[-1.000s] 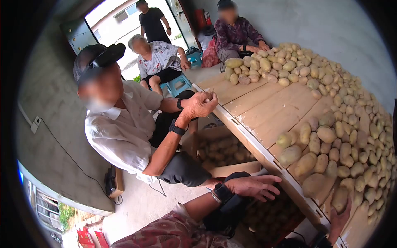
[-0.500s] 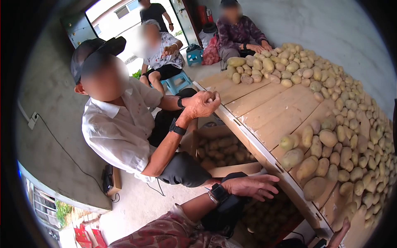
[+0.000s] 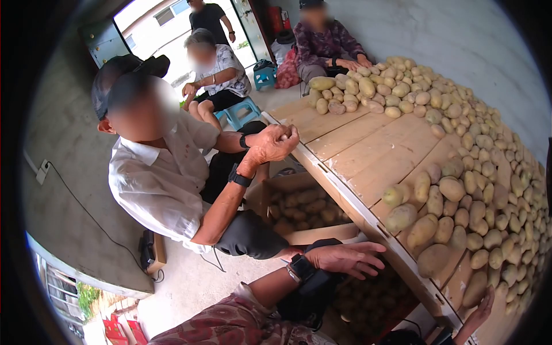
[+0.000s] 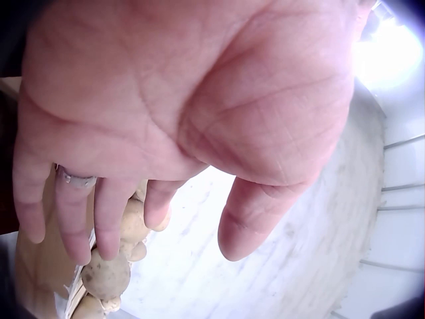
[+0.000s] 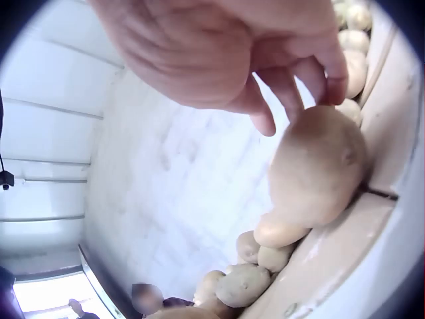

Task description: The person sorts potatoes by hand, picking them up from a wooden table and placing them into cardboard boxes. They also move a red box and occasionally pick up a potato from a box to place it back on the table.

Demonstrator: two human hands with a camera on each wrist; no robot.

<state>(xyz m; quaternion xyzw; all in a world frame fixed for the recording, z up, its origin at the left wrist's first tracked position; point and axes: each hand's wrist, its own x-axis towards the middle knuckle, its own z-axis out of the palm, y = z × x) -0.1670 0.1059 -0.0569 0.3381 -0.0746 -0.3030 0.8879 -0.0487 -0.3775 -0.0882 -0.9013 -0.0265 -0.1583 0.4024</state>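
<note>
My left hand [image 3: 349, 259] hangs just off the table's near edge with fingers spread, holding nothing. In the left wrist view its palm [image 4: 166, 100] faces the camera, and a ring sits on one finger. My right hand [image 3: 478, 313] is at the tabletop's lower right, beside an oblong potato [image 3: 474, 289]. The right wrist view shows the loosely bent fingers [image 5: 285, 93] right at the end of a large potato [image 5: 319, 163], not wrapped round it. Another big potato [image 3: 434, 260] lies near the table edge, with more potatoes [image 3: 454, 188] behind it.
A long potato heap [image 3: 483, 138] lines the wall side of the wooden table [image 3: 368, 144]. Below the edge stand a carton [image 3: 322, 234] of potatoes and a darker potato container. A person in a white shirt [image 3: 161, 178] sits at left, hands at the edge; several others are farther back.
My right hand has loosened from the potato it gripped and now lies beside it. My left hand stays much the same. The seated person in the patterned shirt has lowered their arms.
</note>
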